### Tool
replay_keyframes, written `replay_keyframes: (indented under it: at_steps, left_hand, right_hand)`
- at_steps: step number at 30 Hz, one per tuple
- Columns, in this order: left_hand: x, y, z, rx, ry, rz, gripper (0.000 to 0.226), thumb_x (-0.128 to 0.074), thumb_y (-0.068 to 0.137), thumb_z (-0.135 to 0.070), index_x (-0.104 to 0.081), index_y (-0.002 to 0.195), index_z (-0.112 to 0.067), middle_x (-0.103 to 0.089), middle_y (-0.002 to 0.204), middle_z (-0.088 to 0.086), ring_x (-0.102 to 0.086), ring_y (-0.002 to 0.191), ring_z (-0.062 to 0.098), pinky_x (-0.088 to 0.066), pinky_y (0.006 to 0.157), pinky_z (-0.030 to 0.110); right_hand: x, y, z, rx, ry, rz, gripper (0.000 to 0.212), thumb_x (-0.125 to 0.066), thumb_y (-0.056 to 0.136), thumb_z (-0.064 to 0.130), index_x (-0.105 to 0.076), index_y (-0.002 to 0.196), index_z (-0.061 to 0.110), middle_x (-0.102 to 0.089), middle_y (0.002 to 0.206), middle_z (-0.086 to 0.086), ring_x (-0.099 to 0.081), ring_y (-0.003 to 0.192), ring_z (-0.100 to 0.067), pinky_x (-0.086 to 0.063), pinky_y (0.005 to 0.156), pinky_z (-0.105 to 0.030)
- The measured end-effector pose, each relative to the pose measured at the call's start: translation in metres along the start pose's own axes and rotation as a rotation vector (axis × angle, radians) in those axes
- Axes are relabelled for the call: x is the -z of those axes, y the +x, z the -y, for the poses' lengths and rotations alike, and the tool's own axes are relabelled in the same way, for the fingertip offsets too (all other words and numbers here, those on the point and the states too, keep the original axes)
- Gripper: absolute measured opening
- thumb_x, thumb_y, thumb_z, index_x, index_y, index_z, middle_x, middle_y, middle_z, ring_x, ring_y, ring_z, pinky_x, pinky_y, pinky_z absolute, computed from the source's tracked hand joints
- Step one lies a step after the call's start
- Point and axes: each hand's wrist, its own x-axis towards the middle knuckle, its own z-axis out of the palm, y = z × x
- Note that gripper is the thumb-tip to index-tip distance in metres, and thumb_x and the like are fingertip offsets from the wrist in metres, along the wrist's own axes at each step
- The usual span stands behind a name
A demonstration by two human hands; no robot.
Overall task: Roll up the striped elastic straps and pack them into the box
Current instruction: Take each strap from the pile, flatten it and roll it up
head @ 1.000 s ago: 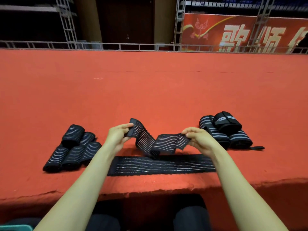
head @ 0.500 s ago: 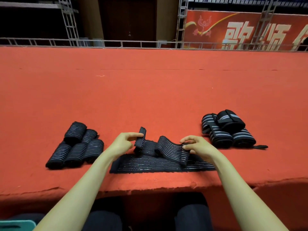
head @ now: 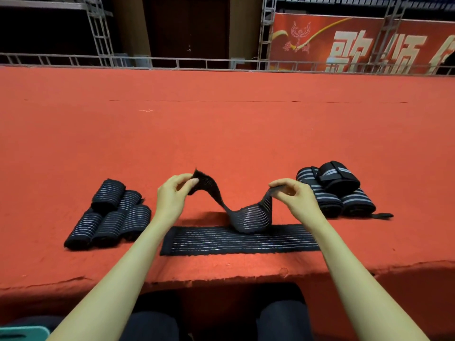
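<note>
Strap (head: 248, 217) off the counter (head: 221, 134): black elastic with thin pale stripes, held between both hands. It sags in a U, and its low middle touches a second strap (head: 234, 241) below.

Left hand (head: 172, 200): thumb and fingers (head: 189, 179) pinch one end, which sticks up as a short flap.
Right hand (head: 295, 198): thumb and forefinger pinch the other end, the rest of the fingers curled under. Both hands are clamped on the same strap.

The second strap lies flat and fully unrolled along the near edge of the counter, running left to right between the forearms.

Left pile (head: 108, 215): rolled straps with thin stripes, well left of the left hand. I count five, but overlap makes that uncertain.
Right pile (head: 337, 190): rolled straps with wider grey stripes, just behind the right hand, one roll sitting on top of the others. A black tab (head: 381, 215) trails out flat on the pile's right side.

The counter is covered in red carpet with a frayed front edge. A metal railing (head: 197, 62) runs along the far side, with a red banner (head: 357, 43) with large pale characters behind it. Dark-trousered knees (head: 152, 326) sit below the near edge, with a teal corner (head: 22, 333) at bottom left.
</note>
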Motion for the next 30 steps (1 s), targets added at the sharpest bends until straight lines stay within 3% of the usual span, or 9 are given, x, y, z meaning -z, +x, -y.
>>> replay_keyframes:
  at_steps: [3, 6, 11, 13, 16, 20, 23, 26, 30]
  left_hand:
    - [0.006, -0.001, -0.003, 0.063, -0.076, -0.054, 0.015, -0.064, 0.089, -0.023, -0.071, 0.099, -0.014, -0.069, 0.095, -0.002, -0.061, 0.087, 0.009, -0.046, 0.082, 0.022]
    - [0.012, -0.004, 0.0, 0.141, -0.103, -0.094, 0.017, -0.056, 0.094, -0.021, -0.068, 0.102, -0.012, -0.068, 0.095, -0.002, -0.06, 0.081, 0.003, -0.044, 0.073, 0.013]
    - [0.019, -0.009, 0.022, 0.386, -0.171, 0.082, 0.025, -0.049, 0.089, -0.003, -0.066, 0.105, -0.01, -0.07, 0.101, 0.01, -0.067, 0.095, 0.027, -0.053, 0.089, 0.048]
    - [0.022, -0.015, 0.028, 0.442, -0.167, 0.106, 0.03, -0.051, 0.084, -0.002, -0.064, 0.11, -0.01, -0.07, 0.101, 0.008, -0.067, 0.094, 0.026, -0.052, 0.089, 0.048]
    - [0.027, -0.028, 0.026, 0.452, -0.074, 0.089, 0.03, -0.051, 0.088, 0.0, -0.055, 0.113, -0.015, -0.064, 0.1, 0.004, -0.062, 0.091, 0.017, -0.05, 0.086, 0.035]
    - [0.034, -0.042, 0.037, 0.396, 0.106, 0.067, 0.032, -0.053, 0.088, -0.003, -0.055, 0.117, -0.017, -0.063, 0.102, 0.005, -0.06, 0.099, 0.023, -0.046, 0.089, 0.037]
    - [0.035, -0.052, 0.044, 0.353, 0.243, 0.066, 0.036, -0.054, 0.087, -0.003, -0.054, 0.121, -0.013, -0.061, 0.098, 0.005, -0.058, 0.098, 0.026, -0.039, 0.081, 0.032]
    - [0.033, -0.063, 0.044, 0.319, 0.313, 0.082, 0.04, -0.053, 0.087, -0.003, -0.05, 0.126, -0.012, -0.058, 0.095, 0.002, -0.055, 0.092, 0.023, -0.039, 0.08, 0.032]
    - [0.03, -0.073, 0.048, 0.312, 0.358, 0.084, 0.043, -0.053, 0.086, -0.003, -0.048, 0.128, -0.01, -0.057, 0.093, 0.002, -0.052, 0.087, 0.021, -0.036, 0.078, 0.031]
  right_hand:
    - [0.0, 0.006, -0.003, 0.003, -0.034, -0.192, 0.007, -0.074, 0.081, 0.023, -0.068, 0.084, 0.023, -0.054, 0.085, 0.002, -0.049, 0.071, -0.005, -0.038, 0.07, -0.014]
    - [0.003, 0.007, -0.008, -0.048, -0.004, -0.279, 0.014, -0.068, 0.086, 0.026, -0.062, 0.082, 0.014, -0.057, 0.078, 0.001, -0.05, 0.07, -0.01, -0.039, 0.069, -0.032]
    - [0.006, -0.002, -0.019, -0.2, 0.002, -0.305, 0.009, -0.065, 0.086, 0.017, -0.056, 0.087, 0.016, -0.064, 0.083, 0.001, -0.063, 0.084, -0.025, -0.051, 0.084, -0.05]
    - [0.008, -0.009, -0.022, -0.237, -0.037, -0.331, 0.015, -0.064, 0.086, 0.013, -0.054, 0.097, 0.012, -0.062, 0.089, 0.001, -0.061, 0.085, -0.025, -0.05, 0.084, -0.045]
    - [0.014, -0.022, -0.028, -0.252, -0.115, -0.358, 0.025, -0.06, 0.088, 0.008, -0.049, 0.11, 0.006, -0.058, 0.097, -0.004, -0.055, 0.085, -0.022, -0.039, 0.076, -0.028]
    - [0.022, -0.042, -0.041, -0.279, -0.209, -0.381, 0.029, -0.058, 0.087, 0.003, -0.047, 0.114, 0.002, -0.056, 0.094, -0.008, -0.052, 0.083, -0.025, -0.032, 0.071, -0.029]
    - [0.024, -0.056, -0.05, -0.321, -0.273, -0.353, 0.028, -0.058, 0.086, 0.002, -0.046, 0.112, 0.004, -0.059, 0.092, -0.01, -0.054, 0.084, -0.029, -0.033, 0.07, -0.03]
    - [0.022, -0.066, -0.055, -0.382, -0.331, -0.294, 0.033, -0.06, 0.088, 0.006, -0.047, 0.118, 0.003, -0.061, 0.106, -0.018, -0.058, 0.099, -0.037, -0.043, 0.082, -0.038]
    - [0.019, -0.073, -0.05, -0.42, -0.378, -0.264, 0.036, -0.057, 0.091, 0.008, -0.047, 0.124, -0.001, -0.059, 0.115, -0.022, -0.056, 0.107, -0.038, -0.043, 0.089, -0.041]
